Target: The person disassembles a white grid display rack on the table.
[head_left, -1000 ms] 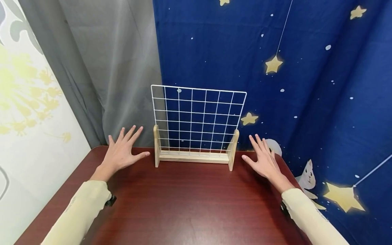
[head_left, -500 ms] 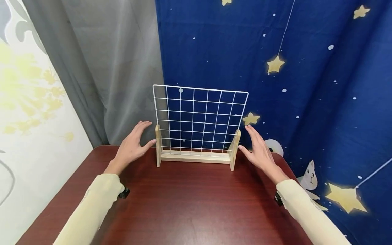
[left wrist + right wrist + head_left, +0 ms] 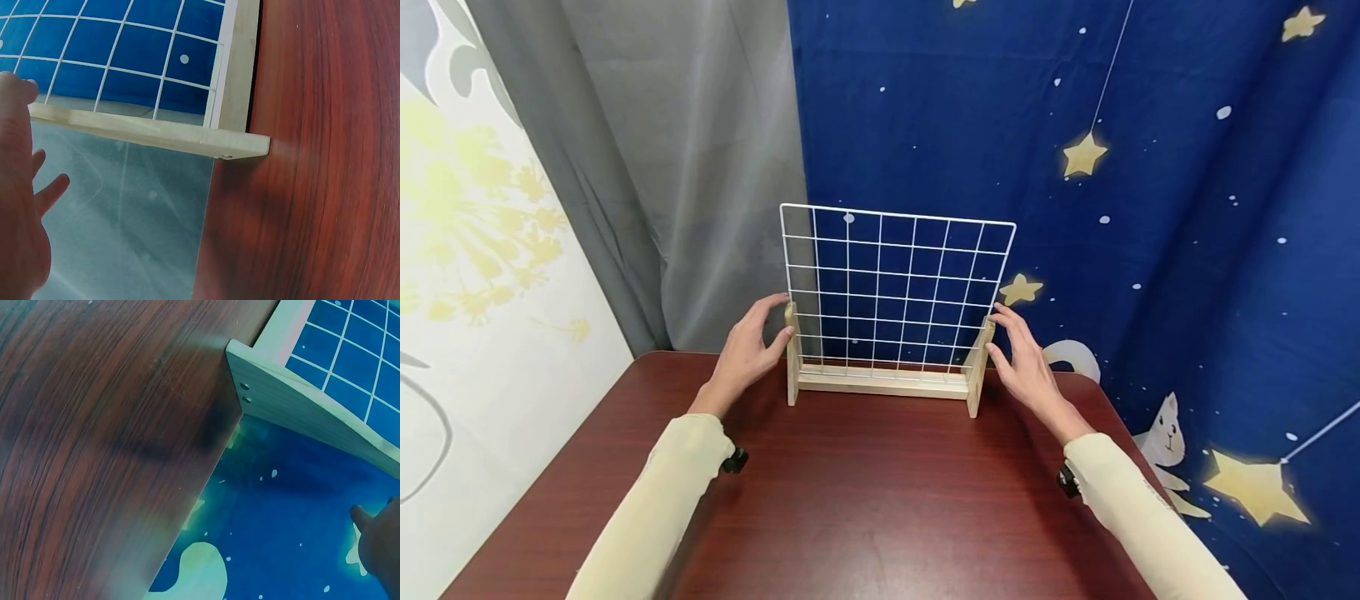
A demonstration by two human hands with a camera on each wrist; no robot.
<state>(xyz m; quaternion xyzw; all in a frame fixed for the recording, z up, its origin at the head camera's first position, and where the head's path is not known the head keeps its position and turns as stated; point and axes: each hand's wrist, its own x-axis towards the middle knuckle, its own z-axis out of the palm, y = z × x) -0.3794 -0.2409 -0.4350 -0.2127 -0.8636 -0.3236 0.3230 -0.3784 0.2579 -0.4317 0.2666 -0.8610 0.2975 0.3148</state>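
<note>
A white wire grid panel [image 3: 898, 214] stands upright in a pale wooden stand [image 3: 883, 385] at the back of the table. My left hand [image 3: 745, 354] is at the top of the left wooden post [image 3: 792, 367], thumb and forefinger spread and fingertips right at its edge. In the left wrist view, one fingertip overlaps the post's upper end while other fingers hang apart below. On the opposite side, my right hand [image 3: 1026, 375] has its fingertips beside the top of the right post [image 3: 975, 392]. The right wrist view shows a gap between that post [image 3: 300, 403] and a visible finger.
The dark red wooden table [image 3: 880, 508] has rounded back corners. Close behind it hang a grey curtain [image 3: 700, 167] and a blue curtain [image 3: 925, 125] with stars. A white patterned surface [image 3: 490, 350] is at the left. Each wrist wears a small black device.
Both hands have moved inward from wide apart to the stand's two posts, their spread fingers drawing closer together. The stand and grid have stayed in place; the head view has shifted slightly.
</note>
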